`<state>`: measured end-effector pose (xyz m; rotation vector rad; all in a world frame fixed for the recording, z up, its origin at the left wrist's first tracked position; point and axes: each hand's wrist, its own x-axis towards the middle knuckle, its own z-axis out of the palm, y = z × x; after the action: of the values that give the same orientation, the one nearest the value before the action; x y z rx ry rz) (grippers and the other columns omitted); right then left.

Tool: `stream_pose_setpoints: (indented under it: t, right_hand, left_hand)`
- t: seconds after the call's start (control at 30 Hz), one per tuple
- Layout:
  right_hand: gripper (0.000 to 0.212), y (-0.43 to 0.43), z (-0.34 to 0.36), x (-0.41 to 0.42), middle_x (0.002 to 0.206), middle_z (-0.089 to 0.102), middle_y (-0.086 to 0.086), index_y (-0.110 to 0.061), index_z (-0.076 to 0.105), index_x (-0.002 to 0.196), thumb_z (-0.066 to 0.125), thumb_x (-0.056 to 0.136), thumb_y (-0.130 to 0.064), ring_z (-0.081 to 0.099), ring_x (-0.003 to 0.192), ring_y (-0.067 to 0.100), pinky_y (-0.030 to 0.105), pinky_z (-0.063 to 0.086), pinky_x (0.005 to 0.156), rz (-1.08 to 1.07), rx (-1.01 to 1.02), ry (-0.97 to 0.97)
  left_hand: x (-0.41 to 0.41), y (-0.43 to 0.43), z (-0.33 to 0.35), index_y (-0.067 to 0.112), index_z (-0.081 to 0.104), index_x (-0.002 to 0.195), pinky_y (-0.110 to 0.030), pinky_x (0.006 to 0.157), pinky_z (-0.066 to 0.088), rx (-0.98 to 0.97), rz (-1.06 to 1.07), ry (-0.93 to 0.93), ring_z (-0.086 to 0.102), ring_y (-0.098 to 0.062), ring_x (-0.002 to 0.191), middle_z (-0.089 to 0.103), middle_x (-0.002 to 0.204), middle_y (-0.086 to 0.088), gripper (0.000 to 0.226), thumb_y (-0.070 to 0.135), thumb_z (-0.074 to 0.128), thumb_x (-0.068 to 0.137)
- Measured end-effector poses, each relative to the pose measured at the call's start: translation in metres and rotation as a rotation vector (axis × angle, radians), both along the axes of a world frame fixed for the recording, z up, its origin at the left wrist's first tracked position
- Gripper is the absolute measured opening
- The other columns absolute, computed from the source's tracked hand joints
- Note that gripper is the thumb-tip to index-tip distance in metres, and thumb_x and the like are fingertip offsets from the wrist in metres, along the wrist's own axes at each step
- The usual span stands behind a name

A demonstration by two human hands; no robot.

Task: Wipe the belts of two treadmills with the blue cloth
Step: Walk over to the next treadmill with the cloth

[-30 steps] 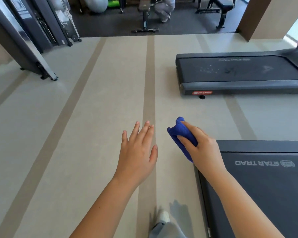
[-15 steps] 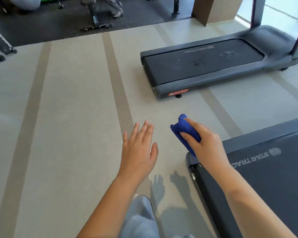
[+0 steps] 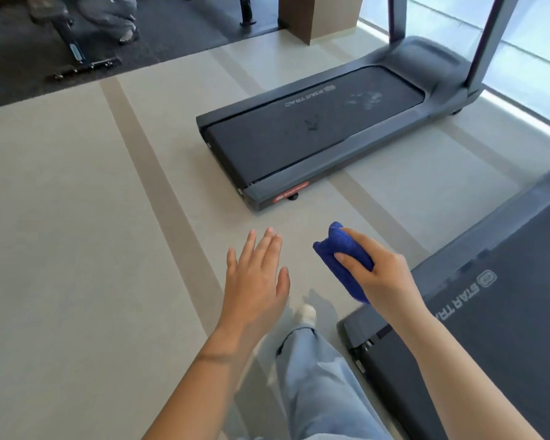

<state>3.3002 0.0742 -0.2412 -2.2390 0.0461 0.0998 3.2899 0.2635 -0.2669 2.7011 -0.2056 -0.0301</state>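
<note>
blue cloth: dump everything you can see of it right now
The blue cloth is deep blue with a nappy, towel-like surface, bunched into a thick wad. The right hand grips it from above, fingers and thumb curled round it; one end pokes out past the fingertips, and a strip shows under the palm. It is carried over the beige floor, beside the near treadmill and its rear corner, touching no belt.
</note>
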Motion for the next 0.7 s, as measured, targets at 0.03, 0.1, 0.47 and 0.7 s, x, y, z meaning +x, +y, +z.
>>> stream_pose_setpoints:
  t: [0.03,0.1,0.47,0.7]
  right_hand:
    - [0.034,-0.001,-0.003,0.022,0.103,0.065,-0.009,-0.030,0.058,0.123,0.059,0.090,-0.020,0.057,0.094,0.015,0.023,0.041,0.078,-0.010,0.004,0.009]
    - [0.035,-0.002,-0.011,0.070,0.103,0.064,-0.010,-0.030,0.059,0.123,0.059,0.090,-0.019,0.057,0.094,0.015,0.023,0.042,0.078,-0.006,0.007,-0.002]
    - [0.032,-0.007,-0.010,0.306,0.102,0.065,-0.011,-0.029,0.062,0.118,0.060,0.089,-0.017,0.058,0.092,0.014,0.020,0.043,0.080,0.089,0.067,-0.002]
    - [0.033,-0.004,-0.022,0.414,0.104,0.063,-0.013,-0.031,0.060,0.120,0.060,0.089,-0.022,0.056,0.093,0.012,0.021,0.042,0.076,0.096,0.017,0.009]
  left_hand:
    - [0.022,0.001,-0.003,0.014,0.029,0.145,-0.047,0.112,0.009,0.005,0.006,-0.010,0.012,-0.021,0.143,0.023,0.153,0.002,0.069,0.041,0.010,0.085]
    - [0.069,0.000,-0.007,0.010,0.043,0.137,-0.054,0.105,0.026,0.060,-0.003,-0.041,0.031,-0.028,0.137,0.040,0.146,-0.004,0.062,0.036,0.021,0.086]
    - [0.285,-0.002,0.000,0.007,0.051,0.131,-0.059,0.097,0.032,0.129,0.082,-0.047,0.045,-0.033,0.127,0.050,0.137,-0.009,0.057,0.032,0.029,0.084]
    - [0.394,0.013,-0.020,0.014,0.033,0.144,-0.048,0.111,0.014,0.115,0.120,0.076,0.020,-0.024,0.141,0.028,0.151,-0.001,0.068,0.042,0.013,0.085]
